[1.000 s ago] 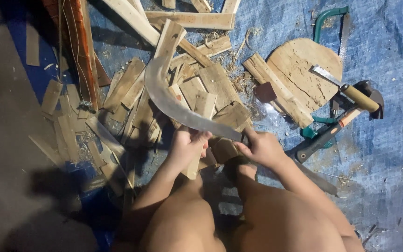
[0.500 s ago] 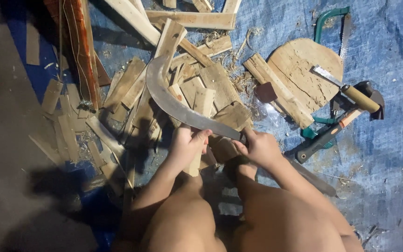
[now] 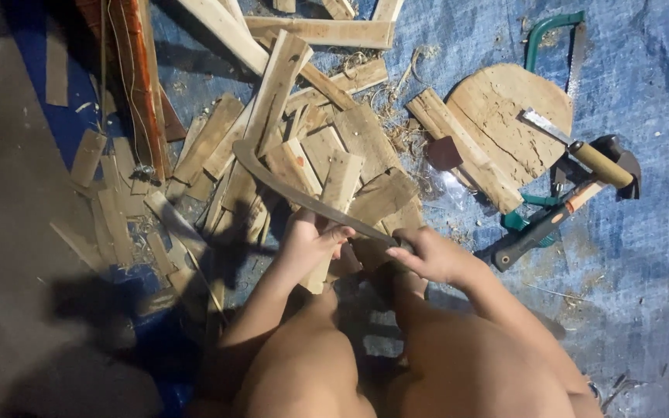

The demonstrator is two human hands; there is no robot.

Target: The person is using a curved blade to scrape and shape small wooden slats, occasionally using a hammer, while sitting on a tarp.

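Wood strip (image 3: 333, 203) upright at the centre of the view, pale, flat and narrow, lower end wrapped by the left hand (image 3: 309, 240), fingers curled tight round it with the thumb across the front. Curved blade (image 3: 288, 188) laid across the strip's face, dark and sickle-shaped, sweeping from 10 o'clock down to 4 o'clock, where the right hand (image 3: 431, 255) closes round the handle end, fingers fully folded, handle itself hidden inside the fist.

Probably light and stiff, that strip: thin, dry-looking, likely to split along the grain rather than bend, rough enough not to slip. Best held low, well below the edge, as now. Blade likely heavier toward the hooked tip, hard and sharp along the inner curve; only safe hold at the handle.

Scattered round the strip from 9 to 1 o'clock, wood offcuts (image 3: 218, 139) and shavings on a blue tarp (image 3: 644, 310). At 2 o'clock a round wooden board (image 3: 505, 116) with a plank lying on it. Just right of that, a knife with a wooden handle (image 3: 598, 162), a hammer (image 3: 551, 224) and a green-framed hacksaw (image 3: 551, 31), all well apart from both hands. At 10 o'clock a reddish plank (image 3: 137, 85) standing at the tarp's edge. Bare knees at the bottom of the view.
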